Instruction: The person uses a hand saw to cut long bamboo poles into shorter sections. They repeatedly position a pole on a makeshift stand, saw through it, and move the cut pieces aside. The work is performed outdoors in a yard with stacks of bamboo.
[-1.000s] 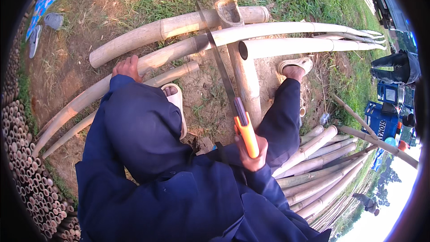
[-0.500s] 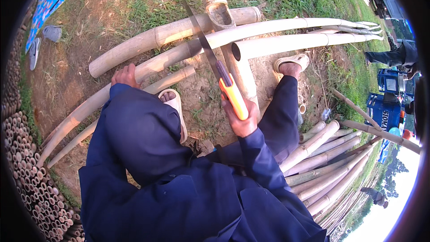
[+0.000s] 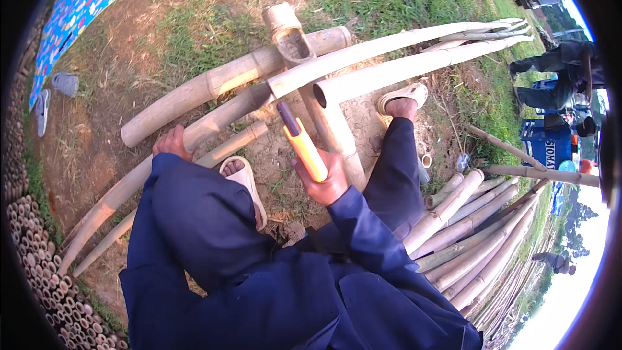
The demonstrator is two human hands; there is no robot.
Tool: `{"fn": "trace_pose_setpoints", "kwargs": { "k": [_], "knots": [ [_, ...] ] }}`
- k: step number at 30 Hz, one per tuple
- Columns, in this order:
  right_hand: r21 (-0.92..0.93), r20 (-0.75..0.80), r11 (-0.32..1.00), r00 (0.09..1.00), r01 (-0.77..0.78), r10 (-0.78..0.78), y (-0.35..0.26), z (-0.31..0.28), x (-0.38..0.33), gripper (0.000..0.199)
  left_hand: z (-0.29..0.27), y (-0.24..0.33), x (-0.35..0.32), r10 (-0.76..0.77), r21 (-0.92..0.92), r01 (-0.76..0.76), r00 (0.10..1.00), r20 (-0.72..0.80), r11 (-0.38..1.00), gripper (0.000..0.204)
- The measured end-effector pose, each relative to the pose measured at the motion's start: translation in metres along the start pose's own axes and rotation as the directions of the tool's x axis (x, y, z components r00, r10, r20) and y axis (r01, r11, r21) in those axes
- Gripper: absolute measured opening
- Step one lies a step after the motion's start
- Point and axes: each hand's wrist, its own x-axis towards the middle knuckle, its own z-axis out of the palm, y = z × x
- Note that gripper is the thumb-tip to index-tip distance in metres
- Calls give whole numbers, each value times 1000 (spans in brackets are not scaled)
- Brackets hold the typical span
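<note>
Since a second ago the right hand point(image 3: 326, 181) has lifted the orange-handled knife point(image 3: 302, 146), blade now foreshortened, pointing up toward camera above the split bamboo pole point(image 3: 214, 123). Pole lies across a short bamboo crosspiece point(image 3: 327, 113) on dirt, more poles point(image 3: 453, 220) stacked right. Left hand point(image 3: 172, 142) clamps pole, fingers wrapped over it; right fist closed tight on handle. Judgement: strike should land on the cut end, well ahead of left hand; foot in sandal point(image 3: 243, 178) stays behind.
</note>
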Motion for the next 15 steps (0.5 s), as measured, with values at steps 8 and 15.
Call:
{"fn": "trace_pose_setpoints", "kwargs": {
  "k": [8, 15],
  "knots": [
    [-23, 60, 999, 998, 23, -22, 29, -8, 2, 13, 45, -24, -5, -82, -35, 81, 996, -26, 996, 67],
    [-62, 81, 997, 996, 48, -43, 35, -10, -33, 13, 10, -14, 1, -125, -20, 130, 980, 157, 991, 67]
  ]
}}
